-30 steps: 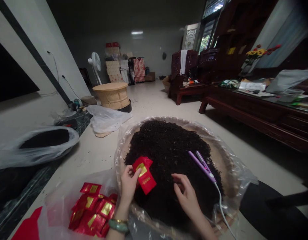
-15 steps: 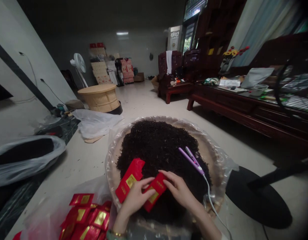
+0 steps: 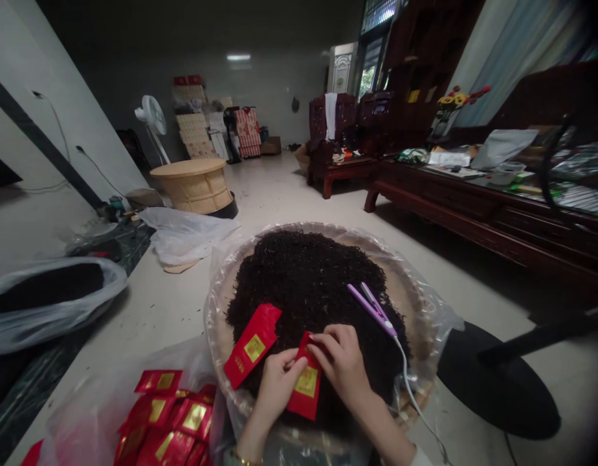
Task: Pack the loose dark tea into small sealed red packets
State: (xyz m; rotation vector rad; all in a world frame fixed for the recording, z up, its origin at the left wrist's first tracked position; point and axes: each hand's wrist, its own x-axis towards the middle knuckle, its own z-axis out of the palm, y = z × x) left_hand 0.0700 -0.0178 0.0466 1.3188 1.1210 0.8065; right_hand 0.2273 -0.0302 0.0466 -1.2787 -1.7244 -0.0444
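A big round basket (image 3: 216,304) lined with clear plastic holds a heap of dark loose tea leaves (image 3: 309,278). Over its near edge, both my hands grip one small red packet (image 3: 306,388) with a gold label. My left hand (image 3: 277,382) pinches its left side and my right hand (image 3: 340,362) pinches its top edge. A second red packet (image 3: 253,345) lies on the tea just left of my hands. A purple clamp tool (image 3: 373,309) with a white cord rests on the tea to the right.
Several more red packets (image 3: 167,421) lie on plastic at lower left. A plastic-lined tub of dark tea (image 3: 46,298) stands at far left. A round wooden drum (image 3: 195,184), a fan (image 3: 151,120), a long dark wooden table (image 3: 474,213) and a black fan base (image 3: 498,382) surround the floor.
The packet between my hands has turned from slanted to nearly upright, and my right hand has closed on its top edge. The other packet stays on the tea.
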